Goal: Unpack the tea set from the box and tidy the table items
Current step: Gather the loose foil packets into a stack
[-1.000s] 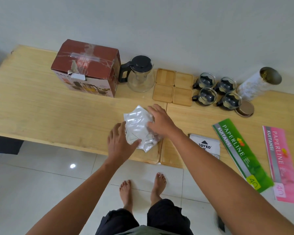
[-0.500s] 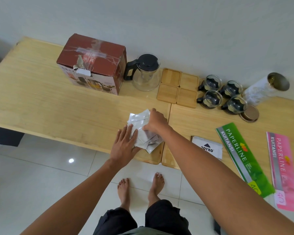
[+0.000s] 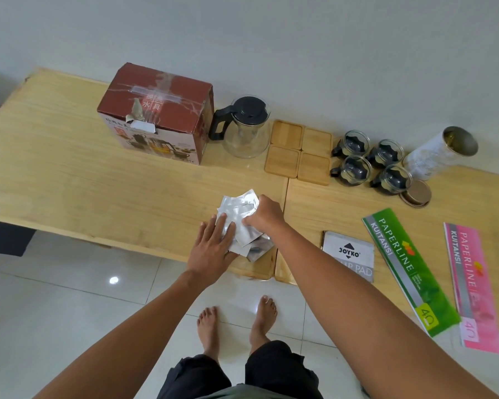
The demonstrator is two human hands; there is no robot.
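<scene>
My left hand lies flat and open, palm down, pinning the near-left edge of the foil sachets. My right hand is curled closed over the pile's right side, fingers pinching several packets together.

Landmark: the brown box, standing shut and taped at the back of the desk. The sachets lie in front of the box and a little to its right, near the desk's front edge, some corners overhanging it. Just right of the box, touching or nearly so, stands the glass teapot; further right, four wooden coasters in a square, then four glass cups in a cluster, then a white tin tipped on its side with its lid beside it. Well right of the sachets lie a stamp pad box and two receipt books, green and pink.

Handling, as I judge it: the sachets are light, thin, crinkly and slick, so they slide over one another and fan out. Best squared between both hands and gripped across the stack's edges, not by a single corner. The glassware is fragile; the teapot is best taken by its handle.
</scene>
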